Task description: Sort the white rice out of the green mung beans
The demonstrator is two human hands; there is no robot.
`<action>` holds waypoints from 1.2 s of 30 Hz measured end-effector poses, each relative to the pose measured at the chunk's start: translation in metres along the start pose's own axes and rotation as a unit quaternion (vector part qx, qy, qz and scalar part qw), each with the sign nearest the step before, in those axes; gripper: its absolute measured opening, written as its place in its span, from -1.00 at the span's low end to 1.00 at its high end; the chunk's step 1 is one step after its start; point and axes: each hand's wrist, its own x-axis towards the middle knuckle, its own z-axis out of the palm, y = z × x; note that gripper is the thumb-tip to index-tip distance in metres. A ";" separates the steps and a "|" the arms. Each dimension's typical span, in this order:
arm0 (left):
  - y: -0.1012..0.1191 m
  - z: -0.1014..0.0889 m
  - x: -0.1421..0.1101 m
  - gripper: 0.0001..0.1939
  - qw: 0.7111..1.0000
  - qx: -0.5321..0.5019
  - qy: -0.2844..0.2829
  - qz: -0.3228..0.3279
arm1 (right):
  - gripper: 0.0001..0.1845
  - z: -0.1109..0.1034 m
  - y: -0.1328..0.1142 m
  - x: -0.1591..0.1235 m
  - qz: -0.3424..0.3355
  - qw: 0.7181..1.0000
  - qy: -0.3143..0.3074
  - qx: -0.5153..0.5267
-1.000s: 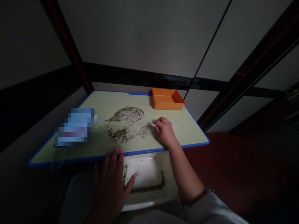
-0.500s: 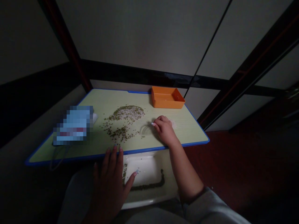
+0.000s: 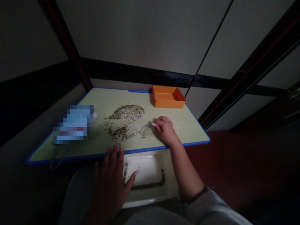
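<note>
My right hand (image 3: 164,129) rests on the yellow-green table (image 3: 187,134), fingers closed around a clear, curved plastic piece (image 3: 147,130) whose full shape I cannot make out. A few green grains lie at its left end. A small patch of white grains (image 3: 173,123) shows just beyond my knuckles. To the left is a mixed heap of small green beans and white grains (image 3: 128,112), with a looser scatter of green beans (image 3: 120,132) nearer me. My left hand (image 3: 111,178) is open, fingers spread, fingertips at the table's front edge. Its thumb hangs over a white tray (image 3: 140,203).
Green beans (image 3: 150,186) line the inner edges of the tray below the table. An orange box (image 3: 168,101) stands at the back right. A blurred light-blue object (image 3: 75,125) with a cord lies at the left. Cabinet panels (image 3: 140,37) rise behind the table.
</note>
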 end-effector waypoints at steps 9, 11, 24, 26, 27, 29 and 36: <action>0.001 -0.002 0.000 -0.23 1.000 -0.001 -0.001 -0.001 | -0.77 -0.001 -0.003 -0.001 -0.022 0.999 0.021 -0.029; 0.000 -0.003 0.001 -0.23 1.000 -0.002 0.001 0.001 | -0.77 -0.001 -0.003 -0.001 -0.020 0.999 0.024 -0.039; 0.001 -0.004 0.001 -0.21 1.000 -0.002 -0.003 0.001 | -0.74 0.000 -0.005 0.000 -0.009 0.997 0.033 -0.067; 0.001 -0.004 0.001 -0.22 1.000 0.000 -0.002 0.003 | -0.75 0.000 -0.005 0.000 -0.001 0.997 0.031 -0.071; 0.001 -0.004 0.001 -0.23 1.000 0.001 -0.002 0.003 | -0.75 0.000 -0.005 0.000 0.003 0.997 0.031 -0.071; 0.001 -0.004 0.002 -0.23 1.000 0.002 -0.004 0.001 | -0.76 0.000 -0.005 0.000 0.010 0.997 0.030 -0.072; 0.000 -0.002 0.001 -0.23 1.000 -0.003 -0.006 0.002 | -0.75 -0.001 -0.006 0.001 0.010 0.998 0.007 -0.068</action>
